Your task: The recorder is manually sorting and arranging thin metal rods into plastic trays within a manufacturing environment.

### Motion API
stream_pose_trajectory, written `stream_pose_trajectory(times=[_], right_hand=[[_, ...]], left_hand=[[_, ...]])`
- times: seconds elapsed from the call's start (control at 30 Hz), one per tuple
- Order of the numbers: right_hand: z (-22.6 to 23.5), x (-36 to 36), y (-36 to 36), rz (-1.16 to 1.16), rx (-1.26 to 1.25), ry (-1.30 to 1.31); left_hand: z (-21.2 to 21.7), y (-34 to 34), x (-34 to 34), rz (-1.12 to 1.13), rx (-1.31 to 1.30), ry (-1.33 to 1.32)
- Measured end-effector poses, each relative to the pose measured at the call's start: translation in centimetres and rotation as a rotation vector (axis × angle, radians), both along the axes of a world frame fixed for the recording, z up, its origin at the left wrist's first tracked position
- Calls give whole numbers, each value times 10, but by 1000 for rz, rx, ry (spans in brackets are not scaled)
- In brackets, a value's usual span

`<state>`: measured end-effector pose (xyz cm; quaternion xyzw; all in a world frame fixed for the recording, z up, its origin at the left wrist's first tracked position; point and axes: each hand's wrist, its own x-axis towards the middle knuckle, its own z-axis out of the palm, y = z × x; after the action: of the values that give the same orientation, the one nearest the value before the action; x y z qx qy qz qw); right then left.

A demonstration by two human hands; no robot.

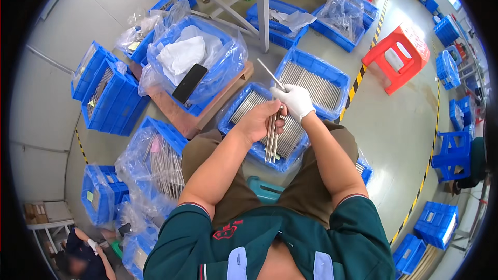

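Several thin metal rods are gathered in my bare left hand, its fingers wrapped round the bundle. My right hand, in a white glove, is closed on a single metal rod that slants up to the left. The two hands are close together, the gloved one just beyond the bare one. Below them is a plastic-lined blue crate with rows of metal rods. Just beyond it, a second blue crate holds more rods laid side by side.
At left, a lined blue crate on a wooden pallet holds white cloth and a black phone. Bagged rods lie nearer. A red stool stands right, beyond striped floor tape. A metal frame rises ahead. Another person is lower left.
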<state>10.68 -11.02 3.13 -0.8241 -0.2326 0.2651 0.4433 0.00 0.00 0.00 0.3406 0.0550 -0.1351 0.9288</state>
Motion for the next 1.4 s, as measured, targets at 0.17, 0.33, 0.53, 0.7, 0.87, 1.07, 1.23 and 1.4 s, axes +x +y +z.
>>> stream_pose_trajectory(times=[0.17, 0.33, 0.53, 0.7, 0.87, 1.07, 1.23, 1.4], right_hand=[[-11, 9, 5, 14, -50, -71], [-12, 7, -14, -68, 191, 221], [25, -26, -38, 188, 446, 844], [22, -30, -39, 144, 306, 763], [23, -33, -33, 124, 278, 678], [17, -34, -22, 18, 358, 604], [-2, -23, -13, -25, 474, 559], [-5, -23, -13, -64, 637, 765]], left_hand=[[2, 6, 3, 125, -36, 61], [4, 18, 8, 420, 35, 118], [0, 43, 14, 646, -126, 121], [9, 35, 20, 652, -186, 71], [9, 28, 22, 670, -176, 121], [5, 17, 23, 599, -108, 100], [-3, -3, 25, 524, -4, 108], [5, 4, 23, 407, -28, 58]])
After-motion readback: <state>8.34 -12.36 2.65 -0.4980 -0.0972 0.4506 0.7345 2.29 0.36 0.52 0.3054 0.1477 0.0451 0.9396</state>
